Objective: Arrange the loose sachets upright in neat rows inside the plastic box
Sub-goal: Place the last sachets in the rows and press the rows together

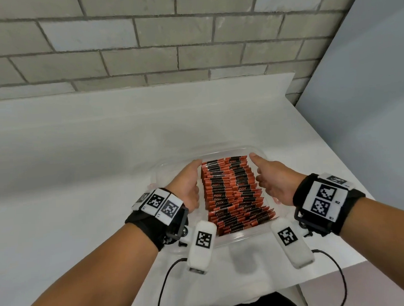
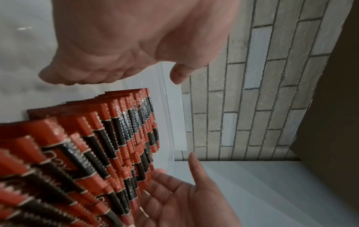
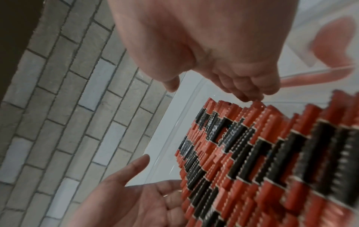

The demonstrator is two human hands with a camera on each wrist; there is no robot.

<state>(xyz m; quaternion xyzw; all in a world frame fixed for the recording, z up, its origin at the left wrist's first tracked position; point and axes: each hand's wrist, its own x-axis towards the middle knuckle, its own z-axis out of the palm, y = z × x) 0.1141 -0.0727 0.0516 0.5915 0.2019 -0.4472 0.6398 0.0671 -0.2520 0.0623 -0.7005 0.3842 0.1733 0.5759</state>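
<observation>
A clear plastic box (image 1: 244, 239) sits on the white table in front of me. Inside it, red-and-black sachets (image 1: 232, 193) stand upright in tight rows running away from me. My left hand (image 1: 189, 177) lies along the left side of the block, fingers extended, touching it. On the block's right side my right hand (image 1: 271, 174) does the same. The left wrist view shows my left hand (image 2: 108, 46) above the sachets (image 2: 87, 153) and my right hand's (image 2: 184, 196) open palm below. The right wrist view shows my right hand's fingertips (image 3: 250, 96) at the sachets' (image 3: 262, 153) tops.
The white table (image 1: 78, 160) extends wide to the left and back to a grey brick wall (image 1: 142, 50). A pale panel (image 1: 370, 95) rises at the right, past the table's slanted right edge. Inside the box, a bare strip lies left of the sachets.
</observation>
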